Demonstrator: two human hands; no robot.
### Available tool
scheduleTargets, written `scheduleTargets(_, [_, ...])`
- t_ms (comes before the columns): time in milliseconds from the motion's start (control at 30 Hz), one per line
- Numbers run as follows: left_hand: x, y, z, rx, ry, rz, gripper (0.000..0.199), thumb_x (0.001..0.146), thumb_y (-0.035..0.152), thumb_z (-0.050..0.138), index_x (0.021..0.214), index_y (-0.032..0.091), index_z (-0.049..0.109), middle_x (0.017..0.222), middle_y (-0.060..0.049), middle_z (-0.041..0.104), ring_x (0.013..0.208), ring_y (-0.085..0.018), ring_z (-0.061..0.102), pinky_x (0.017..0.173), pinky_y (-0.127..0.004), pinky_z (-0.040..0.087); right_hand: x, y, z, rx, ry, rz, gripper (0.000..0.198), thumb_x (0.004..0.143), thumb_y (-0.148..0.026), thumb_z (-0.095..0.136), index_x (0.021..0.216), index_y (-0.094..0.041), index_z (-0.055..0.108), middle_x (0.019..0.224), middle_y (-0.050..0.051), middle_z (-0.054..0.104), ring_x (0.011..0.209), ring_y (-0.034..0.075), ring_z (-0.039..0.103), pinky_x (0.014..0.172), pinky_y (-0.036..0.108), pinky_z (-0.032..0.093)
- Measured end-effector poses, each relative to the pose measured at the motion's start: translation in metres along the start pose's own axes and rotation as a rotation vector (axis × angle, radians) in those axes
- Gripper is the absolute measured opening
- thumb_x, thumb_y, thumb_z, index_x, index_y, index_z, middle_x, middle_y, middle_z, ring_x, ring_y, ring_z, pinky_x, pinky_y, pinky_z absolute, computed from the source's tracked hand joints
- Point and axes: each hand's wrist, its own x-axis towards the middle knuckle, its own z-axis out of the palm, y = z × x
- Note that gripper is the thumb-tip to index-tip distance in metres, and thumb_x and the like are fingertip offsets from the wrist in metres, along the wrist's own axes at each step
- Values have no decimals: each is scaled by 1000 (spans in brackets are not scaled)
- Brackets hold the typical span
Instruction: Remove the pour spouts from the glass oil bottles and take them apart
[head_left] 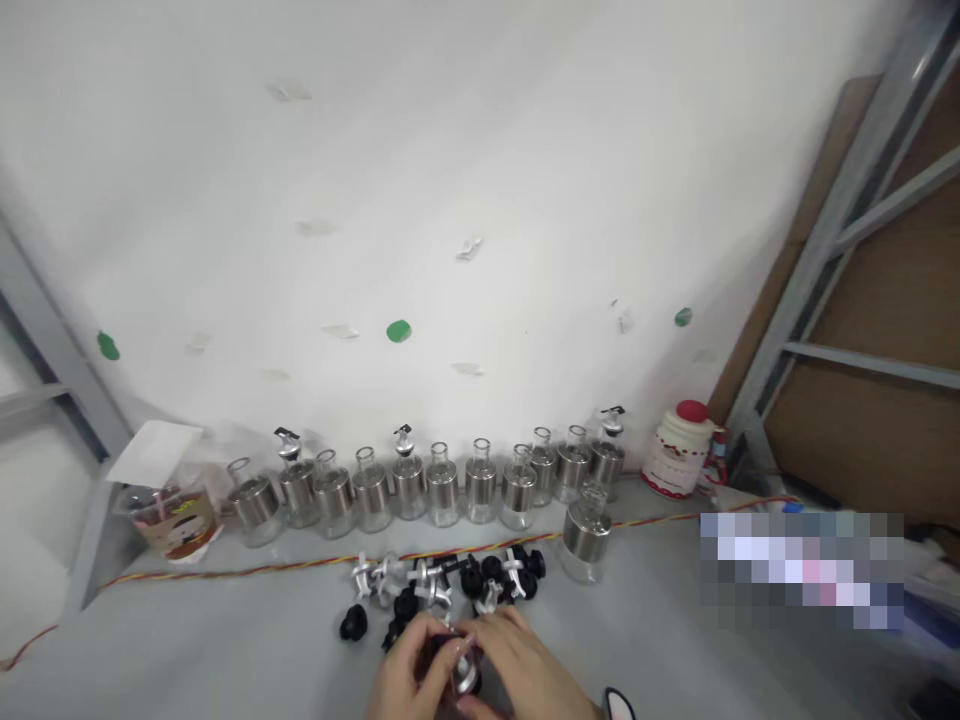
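Observation:
At the bottom middle, my left hand (414, 668) and my right hand (529, 668) are close together, fingers curled around a small silver-and-black bottle stopper (466, 680). Fingers partly cover the piece. Just beyond the hands lies a loose pile of silver stopper tops (430, 580) and black plugs (471, 579). A single black plug (353, 623) rests left of the pile. Nearest on the right stands a glass bottle (586, 538) with a metal band and an open neck.
Along the wall runs a row of similar glass bottles (442, 485), a few with stoppers. A twisted red-and-yellow cord (300, 567) crosses the grey table (225, 650). A paper-topped cup (176, 520) stands left; a white jar (677, 450) with red lid stands right.

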Motion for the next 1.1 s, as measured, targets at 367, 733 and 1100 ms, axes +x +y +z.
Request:
scheduleTargets(367, [2,-4,-9,434,-56,200,19,82,33,45,80,22,61,78,-3,67,74,-18,62,68,-25,47,-4,9,-2,11,42,-36,49,74,-28,65,119,-15,52,101,10,62,98,23,52,90,32,41])
scheduleTargets(733, [2,-8,4,125,-1,-31,34,74,52,52,67,19,58,53,4,50,46,-10,43,43,-18,35,-5,2,-4,121,28,30,35,73,-17,61,108,-18,56,104,7,60,98,20,51,88,28,40])
scheduleTargets(1100, [3,-5,9,-20,-75,-134,45,70,63,50,62,19,44,43,11,30,37,-6,27,36,-17,21,-3,-9,-14,137,107,131,32,74,-15,61,105,-18,59,104,7,60,98,19,51,89,27,38])
